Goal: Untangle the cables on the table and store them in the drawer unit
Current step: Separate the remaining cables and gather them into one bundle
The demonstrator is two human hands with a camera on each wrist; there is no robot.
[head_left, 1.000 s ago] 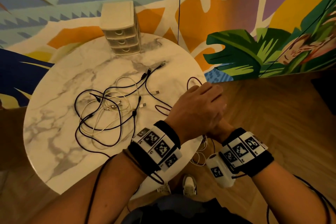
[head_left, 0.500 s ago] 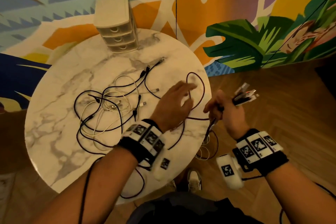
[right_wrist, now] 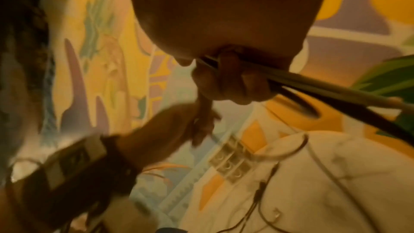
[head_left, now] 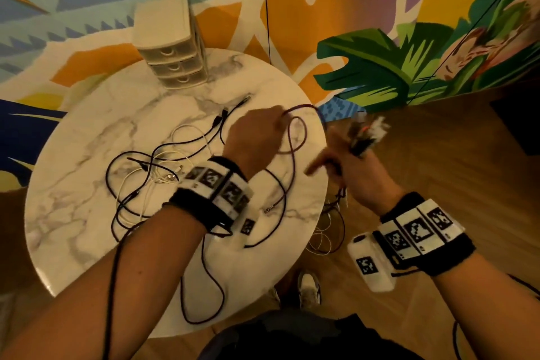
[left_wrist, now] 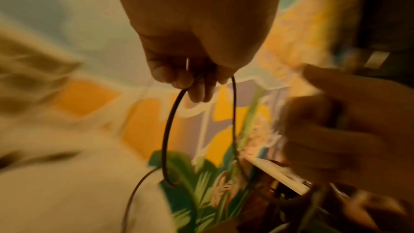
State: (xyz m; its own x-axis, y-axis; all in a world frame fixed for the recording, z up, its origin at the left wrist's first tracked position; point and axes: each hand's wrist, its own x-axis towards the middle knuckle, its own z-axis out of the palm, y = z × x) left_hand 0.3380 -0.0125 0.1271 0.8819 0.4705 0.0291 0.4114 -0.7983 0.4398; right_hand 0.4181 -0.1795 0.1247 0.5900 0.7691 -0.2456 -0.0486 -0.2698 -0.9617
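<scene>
A tangle of black and white cables [head_left: 152, 178] lies on the round marble table [head_left: 87, 213]. My left hand [head_left: 279, 123] pinches a loop of a dark reddish cable [head_left: 302, 137] above the table's right side; the pinch on the cable [left_wrist: 167, 130] by my left hand [left_wrist: 190, 81] shows up close. Just off the table's right edge, my right hand [head_left: 349, 155] grips a bundle of cable ends [head_left: 366, 133], whose strands [right_wrist: 313, 91] run out of the fist [right_wrist: 228, 73]. The cream drawer unit [head_left: 172, 47] stands at the table's far edge with its drawers closed.
More cable loops [head_left: 327, 231] hang below the table's right edge over the wooden floor [head_left: 438, 155]. A colourful mural wall [head_left: 380, 9] rises behind the table. A thin black cord [head_left: 266, 9] hangs down in front of the wall. My shoes [head_left: 309, 286] are below.
My hands have come apart. The left hand went forward over the table and lifted the reddish loop; the right hand moved right, off the table's edge, with its bundle.
</scene>
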